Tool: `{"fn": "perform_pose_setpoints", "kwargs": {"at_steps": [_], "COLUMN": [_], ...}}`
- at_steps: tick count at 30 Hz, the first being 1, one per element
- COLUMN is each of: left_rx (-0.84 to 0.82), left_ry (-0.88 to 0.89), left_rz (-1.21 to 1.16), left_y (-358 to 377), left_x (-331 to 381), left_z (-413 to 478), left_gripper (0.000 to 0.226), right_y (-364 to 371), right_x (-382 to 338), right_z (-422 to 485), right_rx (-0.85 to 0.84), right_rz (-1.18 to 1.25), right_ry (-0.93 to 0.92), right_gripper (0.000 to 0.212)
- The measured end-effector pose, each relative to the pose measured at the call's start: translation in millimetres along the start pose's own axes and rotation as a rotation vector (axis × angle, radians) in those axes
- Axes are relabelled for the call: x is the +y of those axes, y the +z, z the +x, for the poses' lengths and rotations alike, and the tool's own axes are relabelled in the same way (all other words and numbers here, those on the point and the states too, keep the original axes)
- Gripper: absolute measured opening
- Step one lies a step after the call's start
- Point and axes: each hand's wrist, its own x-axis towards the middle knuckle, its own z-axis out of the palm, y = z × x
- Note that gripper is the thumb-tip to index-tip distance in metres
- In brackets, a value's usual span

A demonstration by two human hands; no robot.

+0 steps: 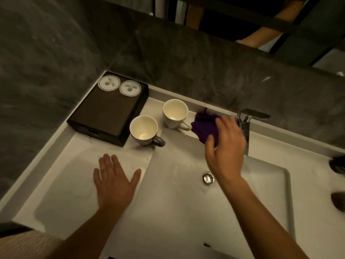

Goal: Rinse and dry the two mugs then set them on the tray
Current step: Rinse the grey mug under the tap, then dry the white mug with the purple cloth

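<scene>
Our left hand (113,180) flat, fingers wide, we curl our right hand (225,146) round the cloth (203,124) and should lift gently, missing the mug (175,113) just left of those fingers.

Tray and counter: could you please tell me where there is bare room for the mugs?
The tray is bare from the round lids to its near edge. The counter left of the left hand is bare. Crowded: the strip between tray and tap, holding grey mug, white mug, cloth and right hand.
</scene>
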Motion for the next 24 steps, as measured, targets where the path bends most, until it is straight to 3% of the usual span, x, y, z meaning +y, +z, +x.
{"fn": "perform_pose_setpoints", "kwargs": {"at_steps": [4,7,17,21,24], "left_rx": [0.014,0.013,0.039,0.023,0.136], "left_ry": [0.007,0.010,0.005,-0.084,-0.116], "left_rz": [-0.015,0.001,-0.040,-0.274,-0.424], "left_y": [1,1,4,-15,-52], "left_x": [0,0,-2,1,21], "left_z": [-1,-2,-1,0,0], "left_gripper": [0.102,0.101,0.100,0.093,0.087], "right_y": [-28,-30,-30,-31,-18], "right_x": [46,68,79,62,45], "right_z": [28,30,9,5,-5], "right_rx": [-0.025,-0.079,-0.097,-0.084,-0.158], "right_rz": [-0.257,-0.308,-0.239,-0.124,0.007], "right_ry": [0.043,0.063,0.128,0.036,-0.069], "right_gripper": [0.067,0.068,0.066,0.063,0.057]}}
